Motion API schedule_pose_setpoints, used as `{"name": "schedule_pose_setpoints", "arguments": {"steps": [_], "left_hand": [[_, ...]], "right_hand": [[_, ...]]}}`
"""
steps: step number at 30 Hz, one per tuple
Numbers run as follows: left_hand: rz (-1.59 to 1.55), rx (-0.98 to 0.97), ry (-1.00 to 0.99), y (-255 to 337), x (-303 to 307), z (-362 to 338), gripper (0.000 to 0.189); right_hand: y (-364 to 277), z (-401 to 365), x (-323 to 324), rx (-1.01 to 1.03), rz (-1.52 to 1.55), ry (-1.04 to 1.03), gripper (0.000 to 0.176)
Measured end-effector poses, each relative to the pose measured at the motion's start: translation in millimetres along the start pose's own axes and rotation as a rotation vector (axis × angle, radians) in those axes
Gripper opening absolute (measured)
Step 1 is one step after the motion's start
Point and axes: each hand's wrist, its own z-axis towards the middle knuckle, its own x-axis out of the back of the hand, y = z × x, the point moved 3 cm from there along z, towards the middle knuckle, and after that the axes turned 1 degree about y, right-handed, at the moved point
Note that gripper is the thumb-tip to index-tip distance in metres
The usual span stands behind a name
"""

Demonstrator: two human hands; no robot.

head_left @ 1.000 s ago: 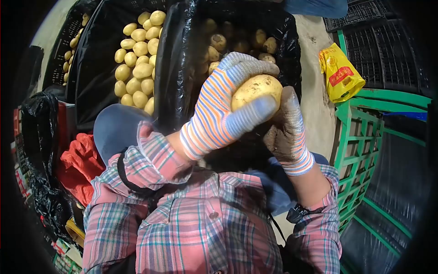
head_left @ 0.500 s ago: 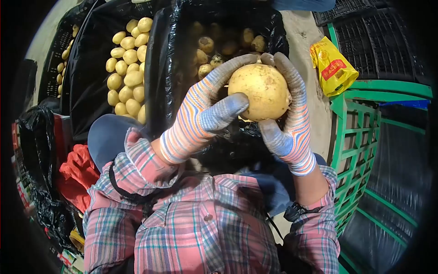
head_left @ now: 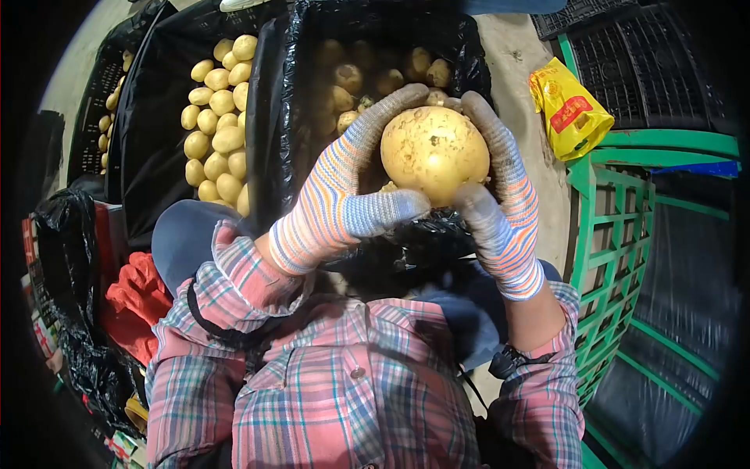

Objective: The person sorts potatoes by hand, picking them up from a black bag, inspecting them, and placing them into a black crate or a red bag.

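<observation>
A large round yellow fruit or vegetable (head_left: 434, 155) with brown specks is held up between both gloved hands. My left hand (head_left: 344, 187) curves round its left side, thumb below and fingers over the top left. My right hand (head_left: 504, 195) wraps its right side, with the thumb at its lower right. Both gloves are striped, with grey, dirty fingers. Under the hands is a bin lined with black plastic (head_left: 293, 94), holding water and several more dirty round yellow pieces (head_left: 348, 76). The hands hide part of this bin.
Left of the bin, a black-lined crate (head_left: 144, 117) holds several clean yellow pieces (head_left: 228, 139). Red gloves or cloth (head_left: 137, 301) lie at the left. At the right are a yellow bag (head_left: 569, 113), a green slatted crate (head_left: 605, 258) and black crates (head_left: 664, 70).
The held piece has turned, showing a more speckled side, and shifted slightly left. My left thumb has moved down to its lower edge, and my right thumb has come up a little.
</observation>
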Motion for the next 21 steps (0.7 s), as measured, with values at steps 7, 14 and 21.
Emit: {"name": "schedule_pose_setpoints", "arguments": {"steps": [7, 14, 21], "left_hand": [[0.397, -0.238, -0.032, -4, 6, 0, 0.079], [1.052, -0.574, -0.249, 7, 1, -1, 0.072], [0.229, -0.125, 0.176, -6, 15, 9, 0.069]], "right_hand": [[-3, -1, -9, -0.211, 0.270, 0.030, 0.073], [-6, 3, -1, -0.539, 0.242, 0.090, 0.041], [7, 8, -9, -0.165, -0.010, 0.018, 0.032]]}}
